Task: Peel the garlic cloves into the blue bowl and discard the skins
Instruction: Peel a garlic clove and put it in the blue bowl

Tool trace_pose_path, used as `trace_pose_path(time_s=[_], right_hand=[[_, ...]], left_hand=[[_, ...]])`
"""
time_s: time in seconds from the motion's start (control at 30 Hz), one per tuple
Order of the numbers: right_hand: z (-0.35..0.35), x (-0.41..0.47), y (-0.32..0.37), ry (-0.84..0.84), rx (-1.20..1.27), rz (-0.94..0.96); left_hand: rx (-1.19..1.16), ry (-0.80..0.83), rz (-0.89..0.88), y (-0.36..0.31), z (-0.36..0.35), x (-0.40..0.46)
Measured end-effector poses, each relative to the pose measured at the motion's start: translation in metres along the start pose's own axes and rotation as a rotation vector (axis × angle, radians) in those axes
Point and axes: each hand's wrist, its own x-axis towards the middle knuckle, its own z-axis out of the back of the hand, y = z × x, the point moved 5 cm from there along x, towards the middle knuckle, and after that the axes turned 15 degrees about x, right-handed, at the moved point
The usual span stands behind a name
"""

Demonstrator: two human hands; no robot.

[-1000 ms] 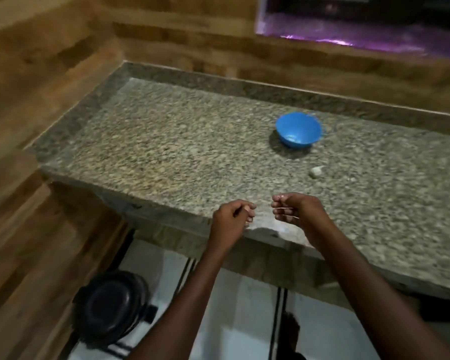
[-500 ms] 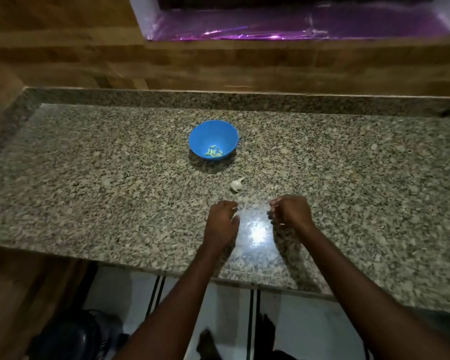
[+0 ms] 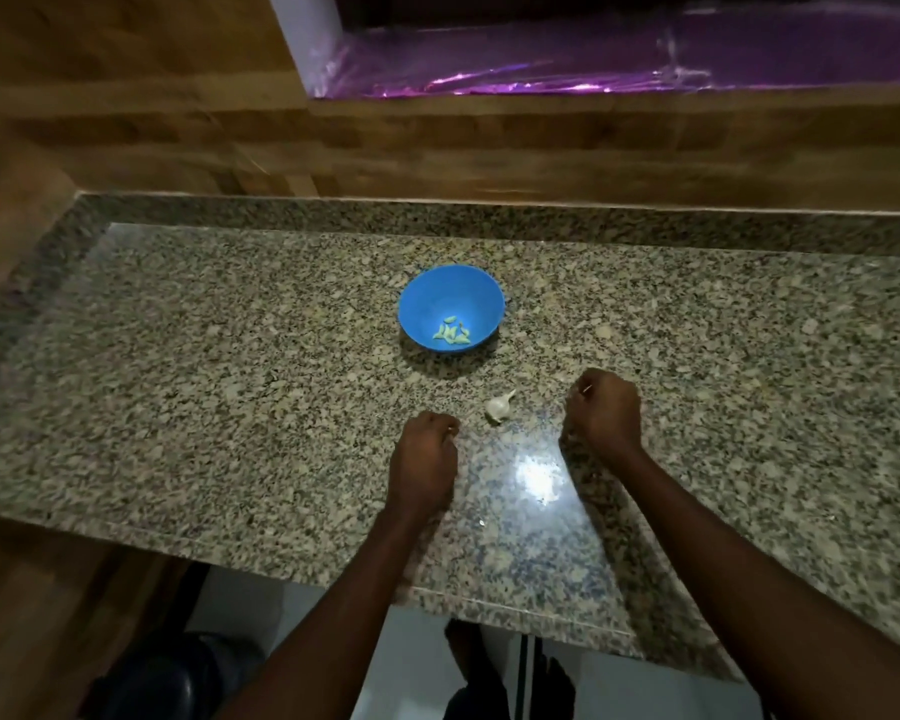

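A piece of garlic (image 3: 499,406), white with a thin stem end pointing up and away, is lying on the granite counter (image 3: 204,387) between the two hands, a little ahead of the left hand's knuckles and just to the inner side of the right hand. It is touching neither hand.

The left hand (image 3: 426,449) is resting low over the counter with its fingers curling under into a loose fist; only its back is showing, and a pale speck is peeking out at the fingertips, so I cannot tell whether it is pinching a clove or a bit of skin. The right hand (image 3: 604,410) is sitting slightly farther forward, fingers also curling in, with a thin pale sliver showing at the knuckles near the thumb; whether the fingers are gripping it is not clear.

Beyond both hands, straight ahead of the left one, the blue bowl (image 3: 450,298) is standing upright on the counter, well apart from the fingers. A small cluster of peeled cloves (image 3: 453,331) is lying in its bottom.

A bright glare is shining on the counter between the two wrists. Behind the counter a wood-patterned wall (image 3: 489,142) is rising to a purple-lit ledge (image 3: 593,70).
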Motion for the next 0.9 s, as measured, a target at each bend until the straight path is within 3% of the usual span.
trace_pose_path(time_s=[0.17,0.43,0.6,0.7,0.8,0.9], right_hand=[[-0.027,0.025,0.076,0.020,0.218,0.157],[-0.088,0.055,0.141,0.108,0.387,0.170],[-0.068,0.043,0.104,0.042,0.362,0.126],[-0.054,0.024,0.067,0.043,0.288,0.047],[-0.043,0.001,0.027,0.053,0.276,-0.122],[-0.046,-0.014,0.001,0.072,0.376,-0.285]], left_hand=[[-0.008,0.007,0.024,0.013,0.010,0.022],[-0.079,-0.031,-0.081,0.025,-0.001,0.032],[-0.182,-0.037,-0.113,0.028,-0.008,0.040],[-0.300,0.049,-0.135,0.012,-0.012,0.047],[-0.373,0.110,-0.236,-0.013,-0.015,0.053],[-0.289,0.143,-0.323,-0.033,-0.019,0.056]])
